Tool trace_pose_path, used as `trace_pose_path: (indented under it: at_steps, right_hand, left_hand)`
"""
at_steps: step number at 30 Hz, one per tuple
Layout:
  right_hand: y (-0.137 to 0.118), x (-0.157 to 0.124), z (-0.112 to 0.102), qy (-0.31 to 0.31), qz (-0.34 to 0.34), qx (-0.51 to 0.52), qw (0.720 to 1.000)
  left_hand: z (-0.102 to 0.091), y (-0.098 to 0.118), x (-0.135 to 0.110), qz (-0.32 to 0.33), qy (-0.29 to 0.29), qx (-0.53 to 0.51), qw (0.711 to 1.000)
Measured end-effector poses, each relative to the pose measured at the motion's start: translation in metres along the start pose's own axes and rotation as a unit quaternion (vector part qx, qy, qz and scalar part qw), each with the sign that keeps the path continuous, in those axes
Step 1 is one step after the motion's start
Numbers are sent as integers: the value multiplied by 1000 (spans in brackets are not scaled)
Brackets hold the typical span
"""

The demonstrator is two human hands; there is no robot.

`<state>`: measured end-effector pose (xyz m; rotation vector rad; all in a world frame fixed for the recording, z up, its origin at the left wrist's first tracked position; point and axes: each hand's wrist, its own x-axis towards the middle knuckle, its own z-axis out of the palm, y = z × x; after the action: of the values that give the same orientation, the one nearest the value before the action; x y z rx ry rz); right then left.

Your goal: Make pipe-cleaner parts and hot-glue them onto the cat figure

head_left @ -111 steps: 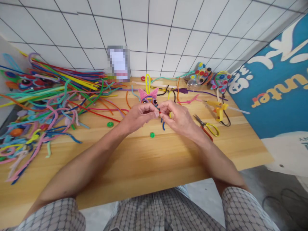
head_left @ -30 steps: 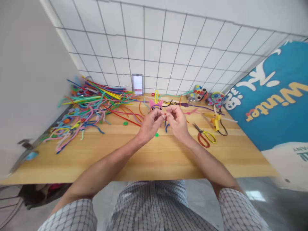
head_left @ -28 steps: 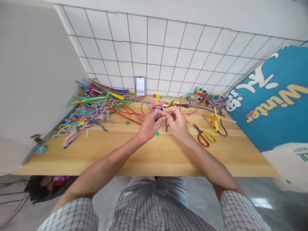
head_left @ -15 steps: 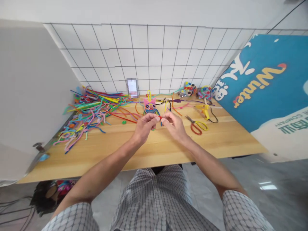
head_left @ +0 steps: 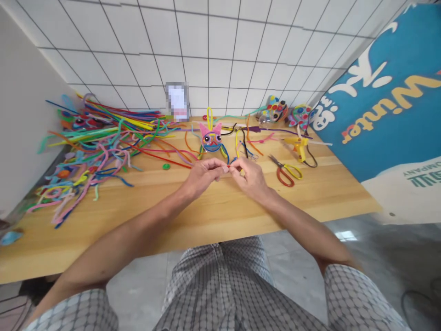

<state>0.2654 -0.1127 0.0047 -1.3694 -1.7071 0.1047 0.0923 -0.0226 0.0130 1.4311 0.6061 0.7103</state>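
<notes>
White gridded wall [head_left: 223,62], far; blue signboard [head_left: 382,142], right; wooden counter [head_left: 213,216], near: our left hand [head_left: 206,174] and right hand [head_left: 251,178] pinch a red piece [head_left: 228,167].

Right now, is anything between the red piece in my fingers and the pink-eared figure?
Nothing visible does: the left hand and right hand pinch the red piece, with the pink-eared figure just beyond.

You get bright, fairly even light over the wooden table [head_left: 220,216], with faint, soft-edged shadows. A white patch of glare [head_left: 346,236] shines off the gray floor [head_left: 287,264]. Wide-angle stretch splays the tiled wall's [head_left: 227,50] grid lines and leaves small breaks in them. Your phone [head_left: 177,101] shows pixelated, and the small red piece [head_left: 228,167] at your fingertips [head_left: 225,169] looks soft.
</notes>
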Motion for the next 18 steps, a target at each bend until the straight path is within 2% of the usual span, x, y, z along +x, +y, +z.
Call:
trace_pose_path:
  at_steps: [2, 8, 14, 18]
  right_hand:
    - [5, 1, 2, 0, 9, 21, 1000]
    - [22, 5, 6, -17, -25, 32, 999]
    - [37, -4, 16, -18, 25, 26, 999]
    - [37, -10, 23, -11, 85, 101, 991]
  left_hand:
    - [-3, -4, 6, -9, -13, -2, 1000]
    - [-6, -20, 21, -54, -23, -50, 997]
    - [-3, -30, 25, -117, 7, -112, 987]
    - [-1, -34, 25, -131, 16, -123, 984]
